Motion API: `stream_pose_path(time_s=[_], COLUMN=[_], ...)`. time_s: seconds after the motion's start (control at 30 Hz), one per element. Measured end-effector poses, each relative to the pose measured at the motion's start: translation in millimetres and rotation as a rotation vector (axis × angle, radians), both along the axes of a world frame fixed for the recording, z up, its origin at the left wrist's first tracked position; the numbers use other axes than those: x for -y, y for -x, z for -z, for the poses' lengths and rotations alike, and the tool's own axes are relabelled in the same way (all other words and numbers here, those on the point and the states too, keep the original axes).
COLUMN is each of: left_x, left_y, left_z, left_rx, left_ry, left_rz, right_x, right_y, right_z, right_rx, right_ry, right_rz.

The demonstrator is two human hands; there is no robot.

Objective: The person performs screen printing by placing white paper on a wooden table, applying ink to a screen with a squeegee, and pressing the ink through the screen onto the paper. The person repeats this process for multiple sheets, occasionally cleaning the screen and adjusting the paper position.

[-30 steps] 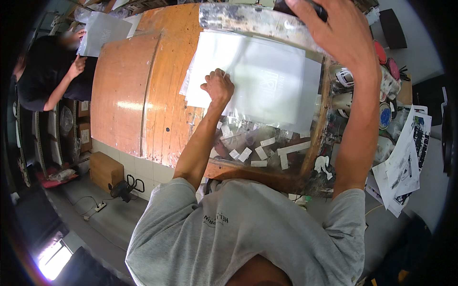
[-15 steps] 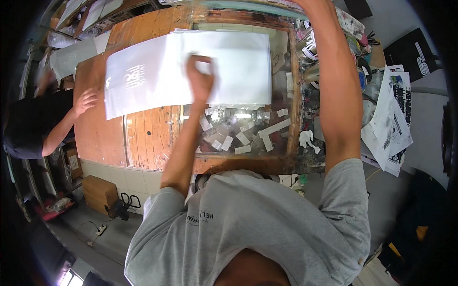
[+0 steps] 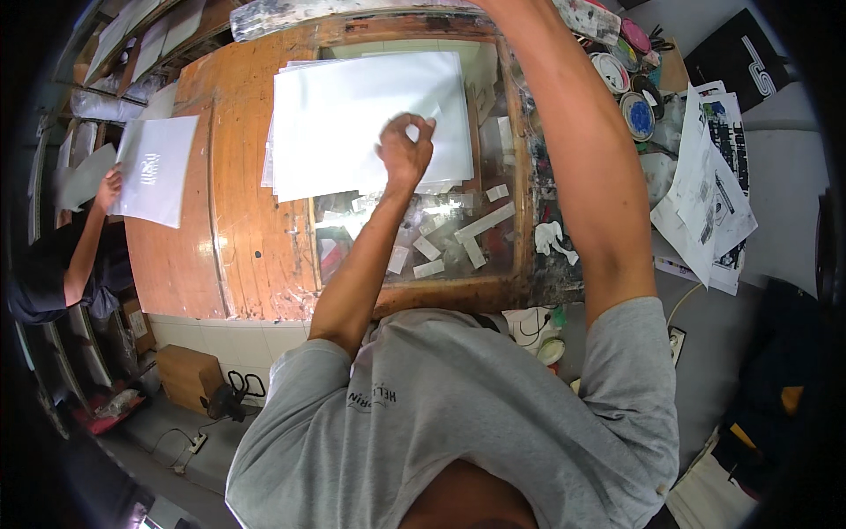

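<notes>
Across the wooden table [image 3: 251, 220], the printed sheet [image 3: 160, 181] is now in a co-worker's hand [image 3: 108, 189], leaving white sheets [image 3: 344, 119] beneath my left hand [image 3: 407, 157], fingers curled nearly together (whether gripping, I can't tell), right hand unseen.

A smooth, softly shining face is being shown by the white sheets [image 3: 352, 123], whether plastic or paper not being made clear. Glossy, worn wood is being displayed by the worktop [image 3: 256, 115], roughened along its near edge. Light is being reflected by the clear, glossy pane [image 3: 498, 256]. Matt grey cloth is being seen in the shirt [image 3: 493, 388], matt brown cardboard in the box [image 3: 189, 377] at near left, and matt paper in the prints [image 3: 687, 212] at right.
</notes>
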State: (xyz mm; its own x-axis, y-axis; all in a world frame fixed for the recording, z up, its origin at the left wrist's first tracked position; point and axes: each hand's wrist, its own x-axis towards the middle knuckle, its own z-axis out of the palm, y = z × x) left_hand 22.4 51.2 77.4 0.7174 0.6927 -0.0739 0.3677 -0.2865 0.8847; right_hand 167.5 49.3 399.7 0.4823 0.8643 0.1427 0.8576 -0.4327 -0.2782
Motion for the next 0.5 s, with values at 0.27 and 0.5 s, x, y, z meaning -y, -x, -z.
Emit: stream_pose_path(time_s=[0.27, 0.5], left_x=[85.4, 75.1], left_y=[3.0, 17.3], left_z=[52.2, 57.2], left_rx=[-0.138, 0.050], left_ry=[-0.451, -0.345], left_rz=[0.374, 0.404], right_x=[-31.1, -38.2], right_y=[-34.5, -52.5], right_z=[8.9, 0.6], right_rx=[-0.035, -0.045], right_ry=[-0.071, -0.139], right_rz=[0.004, -0.043])
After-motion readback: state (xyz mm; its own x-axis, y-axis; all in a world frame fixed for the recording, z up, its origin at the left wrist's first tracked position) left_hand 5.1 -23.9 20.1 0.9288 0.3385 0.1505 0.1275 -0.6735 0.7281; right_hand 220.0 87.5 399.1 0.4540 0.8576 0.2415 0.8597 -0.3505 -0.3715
